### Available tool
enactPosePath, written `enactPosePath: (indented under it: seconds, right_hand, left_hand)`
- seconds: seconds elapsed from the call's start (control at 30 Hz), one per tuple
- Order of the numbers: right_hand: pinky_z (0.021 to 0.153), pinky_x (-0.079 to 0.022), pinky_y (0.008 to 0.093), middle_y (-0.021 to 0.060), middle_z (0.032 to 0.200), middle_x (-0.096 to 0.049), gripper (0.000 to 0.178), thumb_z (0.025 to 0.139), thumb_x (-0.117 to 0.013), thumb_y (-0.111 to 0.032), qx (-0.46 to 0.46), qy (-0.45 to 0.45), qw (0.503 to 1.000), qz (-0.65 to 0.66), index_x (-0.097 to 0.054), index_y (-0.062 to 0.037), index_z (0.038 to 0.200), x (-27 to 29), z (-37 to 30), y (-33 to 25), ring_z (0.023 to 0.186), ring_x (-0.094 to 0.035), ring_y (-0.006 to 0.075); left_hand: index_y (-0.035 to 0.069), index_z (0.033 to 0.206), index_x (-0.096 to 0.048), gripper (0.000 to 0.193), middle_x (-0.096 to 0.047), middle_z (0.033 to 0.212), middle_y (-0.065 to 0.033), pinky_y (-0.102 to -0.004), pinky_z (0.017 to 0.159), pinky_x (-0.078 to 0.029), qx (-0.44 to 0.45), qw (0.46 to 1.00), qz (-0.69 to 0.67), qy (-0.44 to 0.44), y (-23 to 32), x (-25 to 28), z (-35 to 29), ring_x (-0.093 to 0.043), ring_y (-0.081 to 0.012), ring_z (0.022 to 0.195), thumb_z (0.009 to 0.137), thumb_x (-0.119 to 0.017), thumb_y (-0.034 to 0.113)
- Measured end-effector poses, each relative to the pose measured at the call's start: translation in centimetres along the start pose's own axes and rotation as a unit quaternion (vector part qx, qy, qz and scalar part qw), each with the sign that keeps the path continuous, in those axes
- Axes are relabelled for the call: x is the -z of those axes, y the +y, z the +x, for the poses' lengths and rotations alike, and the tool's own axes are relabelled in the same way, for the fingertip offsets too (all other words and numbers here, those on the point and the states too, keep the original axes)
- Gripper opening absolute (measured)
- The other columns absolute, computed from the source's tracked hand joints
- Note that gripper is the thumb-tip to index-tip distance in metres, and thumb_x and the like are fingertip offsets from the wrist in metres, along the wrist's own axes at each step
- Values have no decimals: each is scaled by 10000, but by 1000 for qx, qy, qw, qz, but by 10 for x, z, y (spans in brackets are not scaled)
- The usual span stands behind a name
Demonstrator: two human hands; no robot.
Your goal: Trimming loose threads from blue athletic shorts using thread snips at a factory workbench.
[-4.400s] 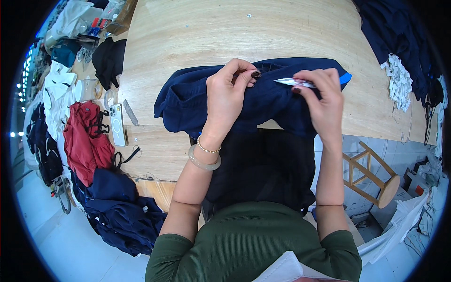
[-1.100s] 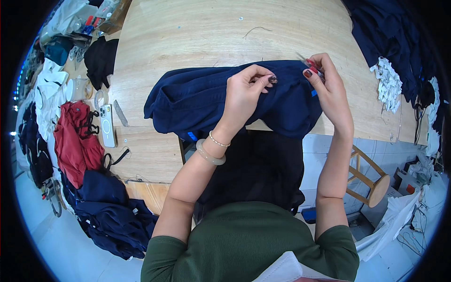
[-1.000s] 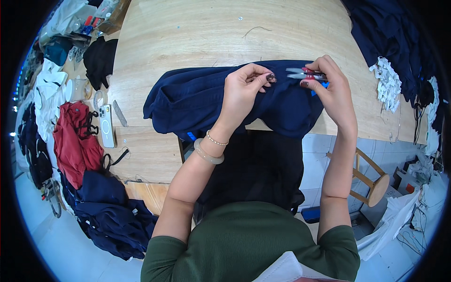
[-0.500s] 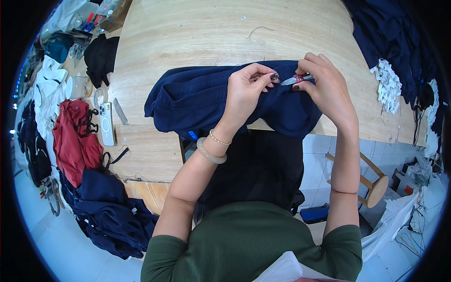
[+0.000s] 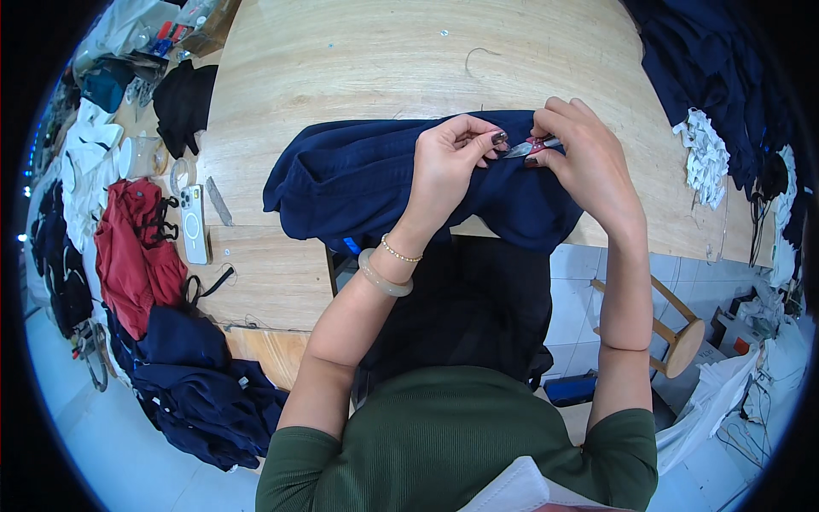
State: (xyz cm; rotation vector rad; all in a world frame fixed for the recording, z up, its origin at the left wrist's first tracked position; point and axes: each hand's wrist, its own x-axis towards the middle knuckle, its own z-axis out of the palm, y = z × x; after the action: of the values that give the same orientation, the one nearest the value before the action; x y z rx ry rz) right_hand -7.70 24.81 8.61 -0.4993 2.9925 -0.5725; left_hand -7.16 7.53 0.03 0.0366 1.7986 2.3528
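A dark navy garment [image 5: 358, 183] lies bunched across the table edge in front of me. My right hand [image 5: 584, 154] is closed around small thread snips [image 5: 537, 146] with a red handle and bare metal blades. Their tips point left and almost reach the fingers of the other hand. Over the middle of the cloth, my left hand [image 5: 452, 158] is closed in a pinch. Whatever sits between its thumb and fingers is too small to make out.
A phone [image 5: 194, 224] and a red garment [image 5: 141, 256] lie at the left, with navy clothing [image 5: 200, 384] heaped below. White cloth scraps [image 5: 705, 158] and more navy fabric [image 5: 708, 68] are at the right. A wooden stool [image 5: 682, 347] stands on the floor. A loose thread [image 5: 469, 60] lies farther back.
My right hand has shifted slightly left, bringing the snips closer to my left fingertips. My left hand keeps its pinch in nearly the same place.
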Motion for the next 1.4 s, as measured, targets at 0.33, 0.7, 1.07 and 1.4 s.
enactPosePath:
  seconds: [0.33,0.7,1.07,1.4]
  right_hand:
    - [724,-476,368,75,867,-594,199,720,-729,-48,20,13,1000,20,-600,-26,870,2,0,7,832,-559,252]
    - [767,-457,298,102,942,-588,145,845,-672,-92,-143,81,969,185,-589,3,916,2,-13,61,821,-578,183]
    - [858,-532,316,58,862,-596,269,753,-697,68,-99,-206,926,299,-656,-23,1003,-9,31,51,853,-639,167]
    - [677,-416,256,26,870,-543,255,691,-744,-44,94,-124,918,366,-519,-69,806,19,3,59,748,-473,97]
  left_hand:
    - [-49,943,-684,110,-700,831,-85,-199,636,-500,-18,999,-27,28,14,10,-2,-626,-85,712,925,-608,28]
    - [-20,1268,-556,409,-578,1185,-225,-368,960,-469,-204,703,630,260,78,134,-16,-578,-305,1099,869,-637,16]
    - [98,1046,-606,346,-588,878,-35,-360,872,-393,-82,690,709,-118,67,92,-41,-585,-223,942,742,-768,132]
    - [91,1074,-718,413,-487,805,-86,-303,695,-473,-191,806,556,-67,134,117,-26,-558,-224,740,706,-633,-76]
